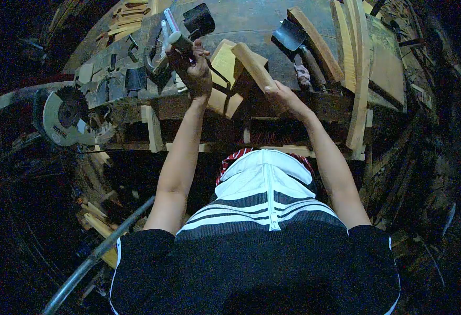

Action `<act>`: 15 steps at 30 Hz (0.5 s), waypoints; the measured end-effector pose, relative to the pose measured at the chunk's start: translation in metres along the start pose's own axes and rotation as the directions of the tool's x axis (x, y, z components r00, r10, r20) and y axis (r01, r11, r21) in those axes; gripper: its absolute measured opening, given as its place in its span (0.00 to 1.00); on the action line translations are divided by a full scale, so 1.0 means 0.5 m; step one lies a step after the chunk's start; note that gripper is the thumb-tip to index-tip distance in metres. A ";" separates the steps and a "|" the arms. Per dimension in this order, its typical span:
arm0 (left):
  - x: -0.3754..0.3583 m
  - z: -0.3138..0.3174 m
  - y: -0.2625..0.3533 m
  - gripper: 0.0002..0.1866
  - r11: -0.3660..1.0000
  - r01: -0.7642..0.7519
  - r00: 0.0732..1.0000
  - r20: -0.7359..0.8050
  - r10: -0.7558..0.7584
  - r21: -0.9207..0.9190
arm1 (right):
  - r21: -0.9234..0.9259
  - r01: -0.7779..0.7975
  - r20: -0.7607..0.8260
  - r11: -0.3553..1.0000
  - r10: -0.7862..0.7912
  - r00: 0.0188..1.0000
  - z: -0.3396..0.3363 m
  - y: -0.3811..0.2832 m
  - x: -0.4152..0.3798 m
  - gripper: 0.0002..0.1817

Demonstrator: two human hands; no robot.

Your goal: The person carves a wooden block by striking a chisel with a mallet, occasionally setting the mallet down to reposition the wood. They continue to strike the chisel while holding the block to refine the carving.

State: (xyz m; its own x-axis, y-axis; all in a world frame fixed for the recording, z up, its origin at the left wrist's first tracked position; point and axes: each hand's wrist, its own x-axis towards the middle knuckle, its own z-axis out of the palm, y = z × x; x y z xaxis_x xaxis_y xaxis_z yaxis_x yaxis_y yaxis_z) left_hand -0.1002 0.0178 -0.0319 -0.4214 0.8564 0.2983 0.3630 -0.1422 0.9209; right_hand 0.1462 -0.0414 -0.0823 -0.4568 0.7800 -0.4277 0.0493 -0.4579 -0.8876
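Note:
My left hand [192, 73] is raised over the workbench [236, 23], fingers closed around a cylindrical tool with a pale round end [179, 40]; its full kind I cannot tell. A thin dark bar [219, 77] runs down to the right beside this hand, across a pale wooden board [221, 55]. My right hand [284, 98] grips the lower end of a thick wooden block [254, 67], which slants up to the left near the bench's front edge. The block's upper end overlaps the pale board in this view.
Left of my left hand lie a C-clamp [132, 48] and other tools. A circular saw [65, 118] sits at the bench's left end. Toward the right are a shiny metal blade [288, 35], a curved wood piece [317, 44] and long boards [359, 79]. A metal pipe [99, 254] slants at lower left.

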 end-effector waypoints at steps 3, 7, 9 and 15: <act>-0.006 0.003 0.020 0.18 0.999 -0.006 1.000 0.014 0.005 0.053 | 0.013 -0.014 -0.008 1.000 0.014 1.000 0.000 -0.001 -0.002 0.35; -0.007 0.011 0.031 0.20 0.980 -0.201 0.980 0.005 0.201 -0.001 | -0.018 -0.014 -0.012 1.000 0.014 1.000 -0.002 0.001 0.000 0.36; -0.007 0.010 0.013 0.21 0.982 -0.190 0.982 -0.002 0.190 0.022 | 0.001 -0.013 -0.007 1.000 0.013 1.000 -0.001 0.000 -0.001 0.35; -0.007 -0.002 -0.018 0.21 0.995 0.011 0.999 0.034 -0.008 -0.099 | 0.024 -0.020 0.006 1.000 0.020 1.000 -0.005 0.011 0.006 0.35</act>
State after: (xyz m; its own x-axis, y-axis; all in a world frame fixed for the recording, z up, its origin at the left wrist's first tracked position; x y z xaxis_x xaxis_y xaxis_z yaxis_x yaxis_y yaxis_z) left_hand -0.1028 0.0158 -0.0412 -0.3953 0.8740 0.2824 0.2740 -0.1813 0.9445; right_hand 0.1476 -0.0405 -0.0888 -0.4613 0.7682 -0.4440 0.0368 -0.4834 -0.8746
